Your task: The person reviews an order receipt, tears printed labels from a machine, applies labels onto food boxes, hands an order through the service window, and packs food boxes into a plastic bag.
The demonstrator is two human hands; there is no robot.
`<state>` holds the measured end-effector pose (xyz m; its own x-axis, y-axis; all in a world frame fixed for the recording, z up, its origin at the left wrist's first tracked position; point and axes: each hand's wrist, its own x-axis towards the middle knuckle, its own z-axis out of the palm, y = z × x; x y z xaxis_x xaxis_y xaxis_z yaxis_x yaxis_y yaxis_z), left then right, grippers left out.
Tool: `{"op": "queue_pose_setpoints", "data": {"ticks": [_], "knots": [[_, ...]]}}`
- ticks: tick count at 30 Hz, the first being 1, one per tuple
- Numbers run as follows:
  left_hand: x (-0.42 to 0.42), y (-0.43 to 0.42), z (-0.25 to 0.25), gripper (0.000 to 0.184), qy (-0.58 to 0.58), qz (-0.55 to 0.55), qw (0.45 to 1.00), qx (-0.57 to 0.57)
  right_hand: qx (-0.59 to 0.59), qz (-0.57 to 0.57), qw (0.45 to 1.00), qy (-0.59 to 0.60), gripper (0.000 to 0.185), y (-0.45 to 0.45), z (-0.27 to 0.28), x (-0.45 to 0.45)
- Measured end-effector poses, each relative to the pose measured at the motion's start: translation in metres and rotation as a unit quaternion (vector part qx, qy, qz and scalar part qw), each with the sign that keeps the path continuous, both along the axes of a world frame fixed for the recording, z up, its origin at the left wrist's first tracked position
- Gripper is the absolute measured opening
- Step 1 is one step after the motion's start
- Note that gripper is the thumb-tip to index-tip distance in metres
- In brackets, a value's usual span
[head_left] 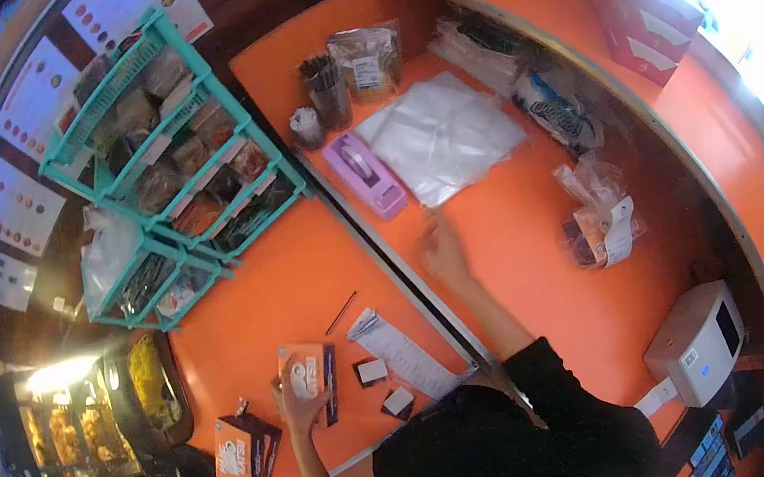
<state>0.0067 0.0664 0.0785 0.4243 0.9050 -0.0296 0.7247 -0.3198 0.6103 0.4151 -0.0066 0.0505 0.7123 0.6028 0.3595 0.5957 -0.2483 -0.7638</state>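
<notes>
Your left hand [302, 410] grips orange printed carton [304, 374]: likely light, crushable; hold opposite sides. Right hand [443, 249] blurred near pink tape dispenser [368, 178]; cannot tell grip.

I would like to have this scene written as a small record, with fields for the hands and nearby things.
Left hand: grasping the orange printed box
Right hand: blurred, above the orange counter; finger pose unclear
Nearest to right hand: purple tape dispenser, clear plastic sheets or bags
Beside left hand: second printed box
Paper: long slip, with writing too small to read
Storage: teal rack holding packets
</notes>
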Motion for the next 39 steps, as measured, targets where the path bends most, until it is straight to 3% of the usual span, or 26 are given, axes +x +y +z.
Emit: {"op": "queue_pose_setpoints", "data": {"ticks": [1, 2, 3, 4, 5, 7, 9, 10, 11, 13, 15, 16, 18, 19, 21, 22, 23, 24, 27, 31, 33, 36, 38, 39], "knots": [[-0.001, -0.004, -0.003, 0.096, -0.001, -0.004, 1.0, 0.001, -0.025, -0.085, 0.995, -0.037, 0.044, -0.004, 0.012, 0.032], [0.001, -0.006, -0.004, 0.095, 0.088, 0.041, 0.995, 0.01, -0.052, -0.169, 0.982, -0.065, 0.048, -0.009, 0.024, 0.065], [0.006, -0.009, -0.007, 0.094, 0.175, 0.087, 0.981, 0.019, -0.089, -0.222, 0.971, -0.016, 0.049, -0.016, 0.057, 0.088], [0.016, -0.01, -0.015, 0.09, 0.093, 0.094, 0.991, 0.028, -0.088, -0.228, 0.97, -0.017, 0.049, -0.014, 0.046, 0.118], [0.04, -0.01, -0.015, 0.09, 0.089, 0.091, 0.991, 0.029, -0.069, -0.205, 0.976, 0.005, 0.042, -0.007, 0.02, 0.151], [0.116, -0.009, -0.003, 0.085, 0.022, -0.052, 0.981, 0.187, -0.048, -0.184, 0.981, 0.029, 0.036, 0.001, 0.01, 0.184], [0.212, -0.014, 0.021, 0.082, -0.067, -0.166, 0.971, 0.159, -0.034, -0.064, 0.992, 0.106, 0.016, 0.01, 0.024, 0.199], [0.264, -0.013, 0.041, 0.087, -0.084, -0.22, 0.953, 0.191, -0.033, -0.067, 0.991, 0.107, 0.016, 0.015, 0.032, 0.203], [0.31, -0.014, 0.062, 0.097, -0.117, -0.231, 0.958, 0.127, -0.002, -0.04, 0.988, 0.149, 0.01, 0.021, 0.043, 0.205], [0.389, -0.003, 0.079, 0.107, -0.219, -0.256, 0.931, 0.142, 0.03, -0.014, 0.982, 0.188, 0.011, 0.026, 0.074, 0.203], [0.452, 0.013, 0.083, 0.087, -0.186, -0.181, 0.947, 0.189, 0.026, 0.061, 0.971, 0.231, 0.01, 0.028, 0.113, 0.203], [0.476, 0.034, 0.072, 0.087, -0.188, -0.183, 0.946, 0.192, 0.029, 0.06, 0.971, 0.229, 0.01, 0.029, 0.119, 0.208], [0.51, 0.079, 0.04, 0.056, -0.128, -0.151, 0.978, 0.064, 0.22, 0.247, 0.914, 0.234, 0.011, 0.03, 0.118, 0.217], [0.516, 0.089, 0.04, 0.056, -0.126, -0.153, 0.978, 0.063, 0.221, 0.245, 0.914, 0.236, 0.011, 0.025, 0.108, 0.224], [0.524, 0.105, 0.045, 0.029, -0.33, -0.102, 0.936, -0.063, 0.219, 0.276, 0.882, 0.313, 0.018, 0.012, 0.077, 0.244], [0.528, 0.109, 0.053, 0.029, -0.328, -0.101, 0.937, -0.063, 0.22, 0.276, 0.881, 0.315, 0.018, 0.01, 0.061, 0.253], [0.53, 0.112, 0.06, 0.028, -0.373, -0.065, 0.917, -0.128, 0.055, 0.261, 0.946, 0.184, 0.018, 0.008, 0.044, 0.258], [0.531, 0.114, 0.068, 0.027, -0.413, -0.029, 0.89, -0.191, -0.111, 0.232, 0.965, 0.045, 0.02, 0.008, 0.029, 0.262], [0.53, 0.124, 0.066, 0.027, -0.444, -0.09, 0.874, -0.178, -0.183, 0.152, 0.971, -0.032, 0.023, 0.016, 0.045, 0.257], [0.528, 0.131, 0.045, 0.03, -0.412, -0.099, 0.893, -0.155, -0.184, 0.214, 0.955, -0.092, 0.024, 0.024, 0.054, 0.274], [0.524, 0.126, 0.036, 0.034, -0.381, -0.153, 0.894, -0.18, -0.174, 0.283, 0.938, -0.1, 0.022, 0.028, 0.053, 0.278], [0.527, 0.129, 0.014, 0.04, -0.367, -0.105, 0.905, -0.187, -0.146, 0.236, 0.954, -0.112, 0.018, 0.032, 0.035, 0.275], [0.525, 0.114, 0.045, 0.04, -0.288, -0.047, 0.929, -0.226, -0.126, 0.244, 0.939, -0.208, 0.016, 0.03, 0.028, 0.271], [0.525, 0.117, 0.041, 0.04, -0.317, -0.071, 0.916, -0.234, -0.072, 0.208, 0.93, -0.295, 0.018, 0.034, 0.012, 0.271]]}}
